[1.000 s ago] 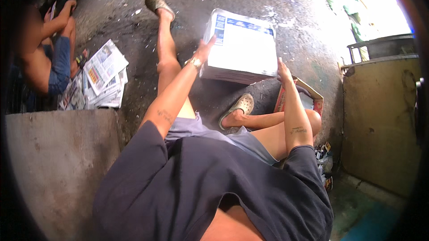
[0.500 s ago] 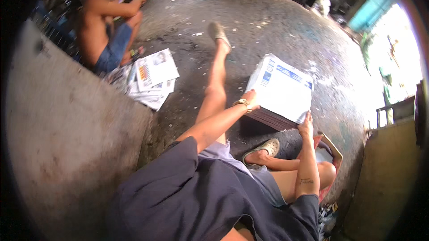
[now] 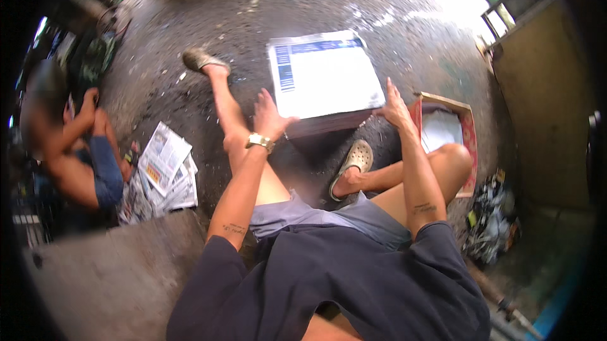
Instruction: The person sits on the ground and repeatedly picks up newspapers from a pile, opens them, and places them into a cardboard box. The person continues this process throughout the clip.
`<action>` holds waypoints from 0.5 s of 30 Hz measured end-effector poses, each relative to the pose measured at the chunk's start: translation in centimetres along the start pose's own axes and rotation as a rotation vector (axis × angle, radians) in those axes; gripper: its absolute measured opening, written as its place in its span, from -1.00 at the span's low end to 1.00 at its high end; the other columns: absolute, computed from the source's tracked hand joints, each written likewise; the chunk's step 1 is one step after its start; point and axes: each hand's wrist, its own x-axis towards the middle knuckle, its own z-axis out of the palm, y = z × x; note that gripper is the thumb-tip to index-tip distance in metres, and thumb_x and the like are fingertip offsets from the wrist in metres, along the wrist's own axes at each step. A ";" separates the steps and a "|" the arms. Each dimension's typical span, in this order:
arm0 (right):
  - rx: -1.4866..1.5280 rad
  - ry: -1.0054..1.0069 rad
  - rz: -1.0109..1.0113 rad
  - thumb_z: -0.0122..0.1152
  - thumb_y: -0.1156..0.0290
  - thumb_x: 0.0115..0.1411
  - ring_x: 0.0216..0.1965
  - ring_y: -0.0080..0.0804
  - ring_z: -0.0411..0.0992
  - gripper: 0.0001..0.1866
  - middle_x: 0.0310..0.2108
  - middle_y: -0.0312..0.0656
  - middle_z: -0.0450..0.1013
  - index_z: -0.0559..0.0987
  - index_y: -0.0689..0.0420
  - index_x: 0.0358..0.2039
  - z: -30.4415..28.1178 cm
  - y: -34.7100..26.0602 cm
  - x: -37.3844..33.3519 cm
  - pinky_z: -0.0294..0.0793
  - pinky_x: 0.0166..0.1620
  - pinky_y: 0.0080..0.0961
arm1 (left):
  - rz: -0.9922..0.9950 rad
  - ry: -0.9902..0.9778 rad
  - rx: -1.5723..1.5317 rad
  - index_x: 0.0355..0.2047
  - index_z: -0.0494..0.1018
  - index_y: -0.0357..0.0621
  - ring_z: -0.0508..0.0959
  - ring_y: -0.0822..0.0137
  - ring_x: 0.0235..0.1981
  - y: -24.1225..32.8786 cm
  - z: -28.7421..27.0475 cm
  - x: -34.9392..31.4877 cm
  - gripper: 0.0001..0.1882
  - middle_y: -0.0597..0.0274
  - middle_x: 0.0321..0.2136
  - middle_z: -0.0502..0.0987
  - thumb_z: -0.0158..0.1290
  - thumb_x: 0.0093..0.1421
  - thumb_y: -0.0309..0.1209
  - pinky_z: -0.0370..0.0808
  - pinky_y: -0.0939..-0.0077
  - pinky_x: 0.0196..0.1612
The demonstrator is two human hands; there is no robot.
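Note:
A thick rectangular stack of printed sheets [image 3: 332, 78] lies in front of me, its top white with a dark blue band and its sides brownish. What it rests on is hidden. Beside its near left corner, my left hand [image 3: 272, 116], with a gold watch on the wrist, is open with fingers spread and the thumb pointing toward the stack. At the near right corner, my right hand [image 3: 396, 111] is open too, its fingers stretched up along the side and its thumb by the front edge. Whether either hand touches the stack is hard to tell.
On my right stands a red patterned box [image 3: 468, 145] with white paper inside, near a dark heap of scraps [image 3: 491, 221]. Newspapers [image 3: 165, 164] lie in a pile at left, next to a seated person [image 3: 82, 151]. A brown panel [image 3: 537, 107] rises at far right.
My hands have gone from gripping the stack's near edges to open fingers at its sides. The stack has turned to sit squarer to me. The view has swung right.

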 end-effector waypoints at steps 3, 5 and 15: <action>0.623 0.572 0.329 0.30 0.37 0.05 0.28 -0.08 0.14 -0.19 0.24 0.09 0.18 0.15 0.24 0.28 4.4 0.3 -3.0 0.13 0.31 -0.30 | 0.289 0.048 -0.084 0.24 0.08 -0.50 0.17 -0.14 0.29 2.4 -2.2 6.6 0.04 -0.41 0.20 0.18 0.23 0.02 0.08 0.11 0.19 0.32; 1.250 0.638 0.805 0.11 0.20 0.21 0.29 -0.11 0.12 -0.30 0.28 0.02 0.14 0.15 0.20 0.29 8.7 -2.3 -4.9 0.10 0.30 -0.18 | 0.320 -0.020 -0.138 0.23 0.13 -0.45 0.12 -0.12 0.31 5.0 -2.7 11.9 0.01 -0.31 0.25 0.14 0.08 0.09 0.22 0.06 0.18 0.34; 2.373 0.539 1.286 -0.30 -0.07 0.36 0.24 -0.14 0.21 -0.38 0.26 -0.13 0.22 0.30 0.14 0.21 17.1 -10.7 -2.5 0.18 0.25 -0.02 | 0.185 -0.371 0.198 0.15 0.32 -0.28 0.22 -0.12 0.26 8.2 3.8 29.3 -0.03 -0.20 0.19 0.28 -0.39 0.18 0.41 0.13 0.04 0.28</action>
